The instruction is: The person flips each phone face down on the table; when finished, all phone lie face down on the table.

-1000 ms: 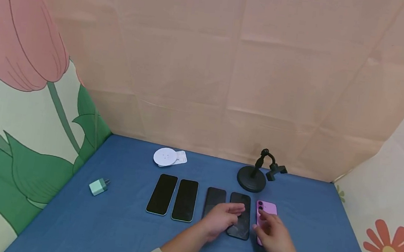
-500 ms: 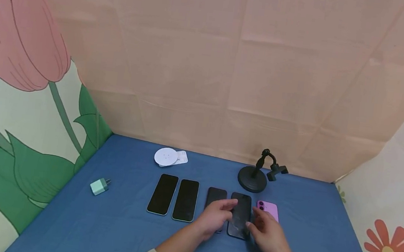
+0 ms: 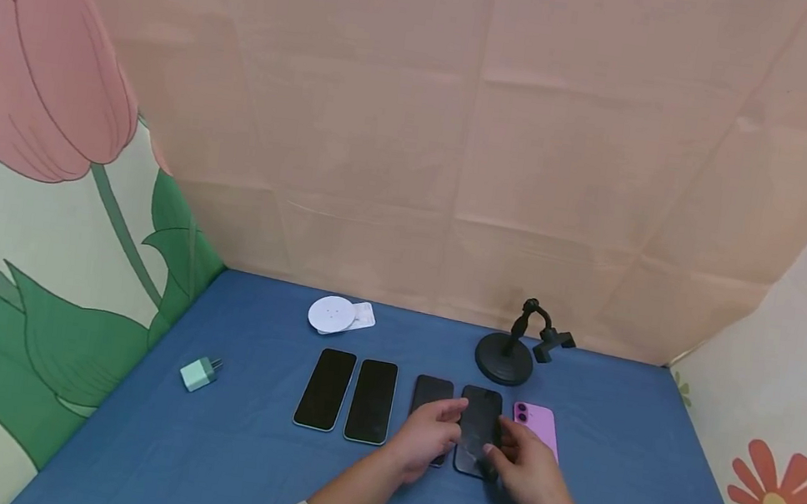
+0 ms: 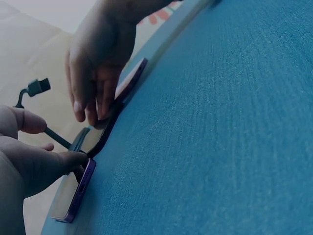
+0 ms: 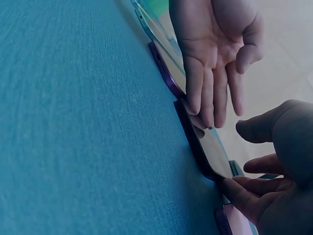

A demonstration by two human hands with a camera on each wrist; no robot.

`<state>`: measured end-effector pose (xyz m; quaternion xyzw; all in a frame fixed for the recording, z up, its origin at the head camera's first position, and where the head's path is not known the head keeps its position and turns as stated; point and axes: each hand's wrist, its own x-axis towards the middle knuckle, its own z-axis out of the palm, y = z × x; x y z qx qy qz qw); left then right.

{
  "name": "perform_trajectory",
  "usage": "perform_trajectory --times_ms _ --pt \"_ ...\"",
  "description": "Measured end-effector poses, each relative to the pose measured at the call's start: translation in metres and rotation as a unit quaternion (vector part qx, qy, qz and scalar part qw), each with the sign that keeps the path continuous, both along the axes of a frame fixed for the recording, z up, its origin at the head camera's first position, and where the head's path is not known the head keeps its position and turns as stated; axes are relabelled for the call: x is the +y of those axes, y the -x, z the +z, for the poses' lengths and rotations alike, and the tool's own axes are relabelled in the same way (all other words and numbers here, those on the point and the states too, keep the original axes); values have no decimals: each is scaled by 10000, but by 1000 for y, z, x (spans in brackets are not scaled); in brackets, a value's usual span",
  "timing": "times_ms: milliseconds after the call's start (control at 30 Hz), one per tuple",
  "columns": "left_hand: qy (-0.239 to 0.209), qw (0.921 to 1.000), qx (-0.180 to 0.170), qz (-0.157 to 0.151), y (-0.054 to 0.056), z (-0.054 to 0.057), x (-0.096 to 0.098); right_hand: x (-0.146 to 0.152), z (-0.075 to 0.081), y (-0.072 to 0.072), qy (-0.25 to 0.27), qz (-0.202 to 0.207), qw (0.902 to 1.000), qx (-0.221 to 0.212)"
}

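At the right of the bench point(image 3: 233, 466), I see the black phone point(image 3: 480, 417) lying flat between two hands. A second ago the right hand point(image 3: 533, 476) was over the pink phone point(image 3: 539, 424) and the left hand point(image 3: 424, 439) reached across the black one. Now the right has shifted left to the black phone's right edge, and the left has drawn back to its left side, partly over the dark phone point(image 3: 432, 390) next to it. I take that to mean the work centres on the black phone, with a hand at each long side.

Its long axis runs near to far, almost straight away from the person; the pink phone slants slightly, its far end to the left. The black phone's glossy face is up, but I cannot tell which short end is its top.

From the right wrist view, the left hand's fingers are straight and hold nothing. The right hand's fingers bend only a little at the phone's near right corner, its thumb raised, so I read neither grip as closed. Whether those tips press or merely brush the edge, I cannot tell. Beyond the phones, on the far side, I see the black stand point(image 3: 502, 358).
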<state>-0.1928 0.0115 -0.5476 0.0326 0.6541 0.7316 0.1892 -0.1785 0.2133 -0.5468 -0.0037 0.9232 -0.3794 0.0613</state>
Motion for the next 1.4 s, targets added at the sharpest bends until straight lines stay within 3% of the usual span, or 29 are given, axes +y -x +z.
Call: perform_trajectory --times_ms 233,633,900,1067,1400 --pt "-58 9999 -75 53 -1 3 1 0 0 0 222 -52 9997 -22" --pt "-630 9969 -447 153 0 3 0 3 5 -1 310 -52 9994 -161" --pt "-1168 9913 -545 268 1 1 -1 4 4 0 303 -95 9994 -141" --pt "-1501 9848 -780 388 4 2 -4 5 3 0 466 -120 9987 -158" --pt "-1518 9832 -928 417 3 4 -10 5 1 0 560 -111 9981 -231"
